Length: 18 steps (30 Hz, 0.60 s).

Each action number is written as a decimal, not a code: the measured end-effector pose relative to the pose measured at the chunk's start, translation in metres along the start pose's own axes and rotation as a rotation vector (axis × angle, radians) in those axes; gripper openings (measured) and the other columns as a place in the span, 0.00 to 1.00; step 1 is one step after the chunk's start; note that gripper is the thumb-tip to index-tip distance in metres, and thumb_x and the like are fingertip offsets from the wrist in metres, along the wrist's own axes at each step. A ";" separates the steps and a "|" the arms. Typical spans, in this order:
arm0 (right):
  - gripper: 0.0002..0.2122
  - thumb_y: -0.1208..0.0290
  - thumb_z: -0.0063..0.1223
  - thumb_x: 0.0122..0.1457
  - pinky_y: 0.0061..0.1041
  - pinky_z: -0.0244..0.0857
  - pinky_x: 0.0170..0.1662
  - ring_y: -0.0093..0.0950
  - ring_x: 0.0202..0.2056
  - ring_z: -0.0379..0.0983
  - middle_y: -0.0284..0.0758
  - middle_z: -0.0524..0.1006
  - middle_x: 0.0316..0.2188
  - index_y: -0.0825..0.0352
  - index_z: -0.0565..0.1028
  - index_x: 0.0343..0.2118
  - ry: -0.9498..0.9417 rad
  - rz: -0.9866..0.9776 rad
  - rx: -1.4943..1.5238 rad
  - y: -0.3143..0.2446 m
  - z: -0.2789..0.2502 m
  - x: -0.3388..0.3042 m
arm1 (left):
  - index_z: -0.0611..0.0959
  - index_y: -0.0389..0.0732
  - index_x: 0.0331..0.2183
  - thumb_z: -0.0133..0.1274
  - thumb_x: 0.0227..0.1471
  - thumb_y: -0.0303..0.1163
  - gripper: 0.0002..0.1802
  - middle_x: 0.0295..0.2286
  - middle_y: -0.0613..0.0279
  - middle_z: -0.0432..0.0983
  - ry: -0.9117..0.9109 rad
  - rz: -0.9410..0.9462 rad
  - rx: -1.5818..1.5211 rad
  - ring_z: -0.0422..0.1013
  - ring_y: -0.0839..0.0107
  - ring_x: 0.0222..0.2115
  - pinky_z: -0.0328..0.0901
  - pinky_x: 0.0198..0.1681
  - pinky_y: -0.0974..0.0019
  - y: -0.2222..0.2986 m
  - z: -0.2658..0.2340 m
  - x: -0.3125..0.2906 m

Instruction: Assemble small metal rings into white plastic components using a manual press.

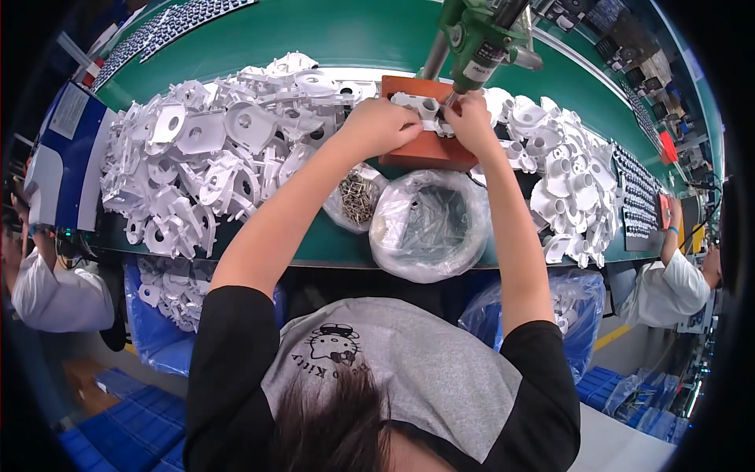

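Note:
A white plastic part (pixel 429 110) with a round tube on it lies on an orange-brown block (pixel 425 154), under the spindle of a green bench press (pixel 477 47). From the left, my left hand (pixel 384 126) grips the part's edge with curled fingers. On the opposite side, my right hand (pixel 470 122) is closed at the part's right end, close beside the spindle tip. Its fingertips are partly hidden, and I cannot make out anything small between them. In front of the block sits a bag of small metal screws or pins (pixel 358 198).
A bowl lined with clear plastic (pixel 431 259) stands at the bench's near edge. White plastic parts are heaped at left (pixel 252 126) and right (pixel 578 181). Beyond runs a green belt (pixel 314 35). A blue-and-white machine (pixel 67 157) stands far left; a black tray (pixel 635 193) lies right. Co-workers sit on both sides.

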State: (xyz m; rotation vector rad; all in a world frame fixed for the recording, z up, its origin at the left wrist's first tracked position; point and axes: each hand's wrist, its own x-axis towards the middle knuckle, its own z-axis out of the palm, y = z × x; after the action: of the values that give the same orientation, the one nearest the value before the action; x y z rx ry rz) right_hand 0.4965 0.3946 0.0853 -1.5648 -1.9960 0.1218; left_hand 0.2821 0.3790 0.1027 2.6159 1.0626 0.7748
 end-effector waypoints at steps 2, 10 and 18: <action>0.14 0.67 0.51 0.50 0.40 0.60 0.44 0.41 0.43 0.67 0.44 0.70 0.39 0.71 0.73 0.37 0.021 0.023 -0.114 -0.011 -0.002 -0.001 | 0.83 0.48 0.27 0.46 0.48 0.43 0.14 0.23 0.62 0.78 -0.026 -0.019 0.020 0.74 0.60 0.26 0.68 0.31 0.57 0.000 -0.001 0.002; 0.09 0.69 0.56 0.46 0.38 0.57 0.41 0.38 0.36 0.66 0.38 0.70 0.30 0.67 0.72 0.28 0.212 0.001 0.035 -0.077 -0.003 -0.076 | 0.84 0.50 0.31 0.47 0.48 0.46 0.16 0.24 0.57 0.78 -0.189 -0.136 -0.020 0.73 0.57 0.25 0.67 0.31 0.58 -0.006 -0.008 0.010; 0.11 0.70 0.54 0.45 0.36 0.61 0.42 0.38 0.36 0.67 0.37 0.71 0.28 0.66 0.74 0.32 -0.168 -0.398 -0.019 -0.141 0.051 -0.098 | 0.83 0.47 0.24 0.47 0.46 0.43 0.14 0.22 0.61 0.77 -0.046 -0.122 0.037 0.73 0.59 0.24 0.67 0.29 0.57 0.004 -0.002 0.005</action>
State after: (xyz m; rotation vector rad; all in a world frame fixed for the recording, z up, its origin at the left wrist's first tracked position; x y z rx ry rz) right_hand 0.3629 0.2772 0.0637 -1.1703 -2.4051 0.0771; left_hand 0.2864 0.3794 0.1083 2.5575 1.2217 0.6707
